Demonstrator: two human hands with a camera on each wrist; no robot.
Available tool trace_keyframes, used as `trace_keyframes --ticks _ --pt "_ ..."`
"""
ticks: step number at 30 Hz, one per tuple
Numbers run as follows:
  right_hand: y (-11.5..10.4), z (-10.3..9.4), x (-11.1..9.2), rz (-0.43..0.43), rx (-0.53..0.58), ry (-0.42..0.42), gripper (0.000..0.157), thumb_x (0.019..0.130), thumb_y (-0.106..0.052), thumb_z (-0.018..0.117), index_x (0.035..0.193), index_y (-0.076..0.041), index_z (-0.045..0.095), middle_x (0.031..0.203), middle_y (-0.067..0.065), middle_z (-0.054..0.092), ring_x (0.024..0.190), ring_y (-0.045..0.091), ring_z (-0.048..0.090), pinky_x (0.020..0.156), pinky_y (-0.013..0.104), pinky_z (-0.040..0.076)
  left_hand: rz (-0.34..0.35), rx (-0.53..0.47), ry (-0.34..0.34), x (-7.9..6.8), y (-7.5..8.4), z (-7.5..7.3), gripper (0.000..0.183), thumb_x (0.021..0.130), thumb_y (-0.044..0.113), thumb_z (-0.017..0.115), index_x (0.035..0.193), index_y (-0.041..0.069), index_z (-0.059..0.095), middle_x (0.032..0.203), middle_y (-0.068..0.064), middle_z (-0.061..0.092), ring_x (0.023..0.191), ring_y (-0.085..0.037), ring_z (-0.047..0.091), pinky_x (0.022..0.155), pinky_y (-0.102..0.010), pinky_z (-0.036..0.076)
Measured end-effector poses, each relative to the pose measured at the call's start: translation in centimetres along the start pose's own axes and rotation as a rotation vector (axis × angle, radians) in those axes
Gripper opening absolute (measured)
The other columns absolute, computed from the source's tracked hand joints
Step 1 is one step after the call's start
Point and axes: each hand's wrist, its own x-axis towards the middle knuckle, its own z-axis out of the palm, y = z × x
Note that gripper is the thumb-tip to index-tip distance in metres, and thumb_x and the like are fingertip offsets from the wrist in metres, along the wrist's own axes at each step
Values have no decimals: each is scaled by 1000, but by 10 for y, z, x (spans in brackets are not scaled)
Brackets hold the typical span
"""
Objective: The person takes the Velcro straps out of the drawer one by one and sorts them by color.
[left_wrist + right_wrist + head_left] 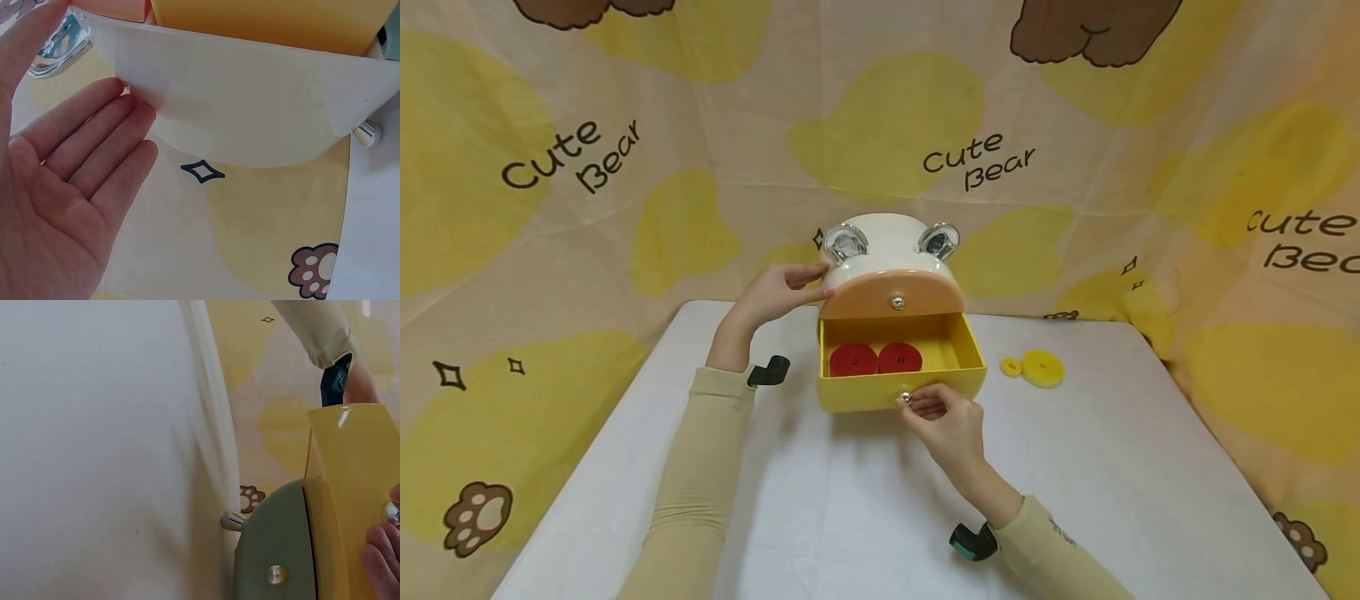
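Note:
A white animal-shaped drawer box [883,237] with silver eyes and an orange upper front stands at the back of the table. Its yellow drawer [850,396] is pulled out, with two red discs [853,361] lying inside at the left. My right hand [951,429] pinches the small silver knob [906,398] on the drawer's front. My left hand [775,293] rests at the box's left side, thumb near the orange front. In the left wrist view its fingers [103,134] lie nearly straight against the white side wall.
To the right of the box, a small yellow ring [1011,367] and a larger yellow disc [1042,368] lie on the white table [850,517]. A patterned cloth [880,125] hangs close behind the box. The right wrist view shows an olive-green panel [275,544] beneath the drawer.

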Motion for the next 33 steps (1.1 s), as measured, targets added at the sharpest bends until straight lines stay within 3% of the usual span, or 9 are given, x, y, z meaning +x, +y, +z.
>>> trace_keyframes --ticks 16,33 --pt "-3 0 -10 -51 5 20 19 71 -18 84 79 -9 69 72 -2 71 61 4 66 56 21 56 -1 10 9 0 0 0 69 74 58 73 133 27 57 136 1 56 125 -22 53 103 -43 44" --pt "-4 -2 -14 -58 -7 26 19 71 -16 84 79 -9 68 73 -2 71 61 4 66 57 17 55 5 6 3 1 0 0 69 74 56 73 134 25 56 136 0 56 126 -23 53 103 -43 44"
